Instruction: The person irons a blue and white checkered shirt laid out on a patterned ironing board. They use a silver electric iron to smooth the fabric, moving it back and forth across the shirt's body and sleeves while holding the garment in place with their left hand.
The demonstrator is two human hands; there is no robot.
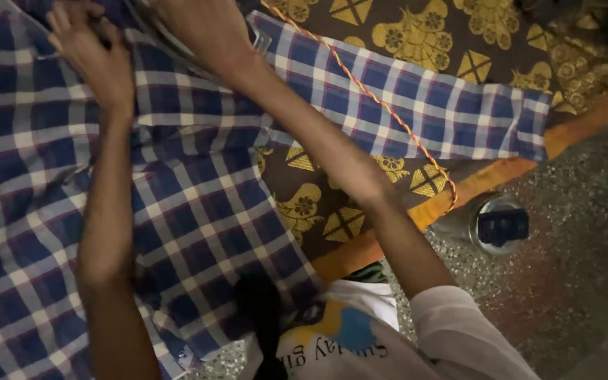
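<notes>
Both your hands, left (93, 49) and right (198, 32), grip the shirt (198, 211) at its collar; a cord (381, 105) crosses its sleeve, a bottle (497, 225) lies beside it.

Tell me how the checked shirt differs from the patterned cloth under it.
The checked shirt is blue and white plaid; the patterned cloth is dark brown with yellow motifs and an orange border. The shirt lies on top, under both hands; the cloth lies beneath. Both are spread flat.

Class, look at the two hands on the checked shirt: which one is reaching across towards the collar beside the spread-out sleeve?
The right hand. Its forearm crosses the blue-and-white checked shirt next to the outstretched sleeve; the left hand rests farther left on the shirt body.
</notes>
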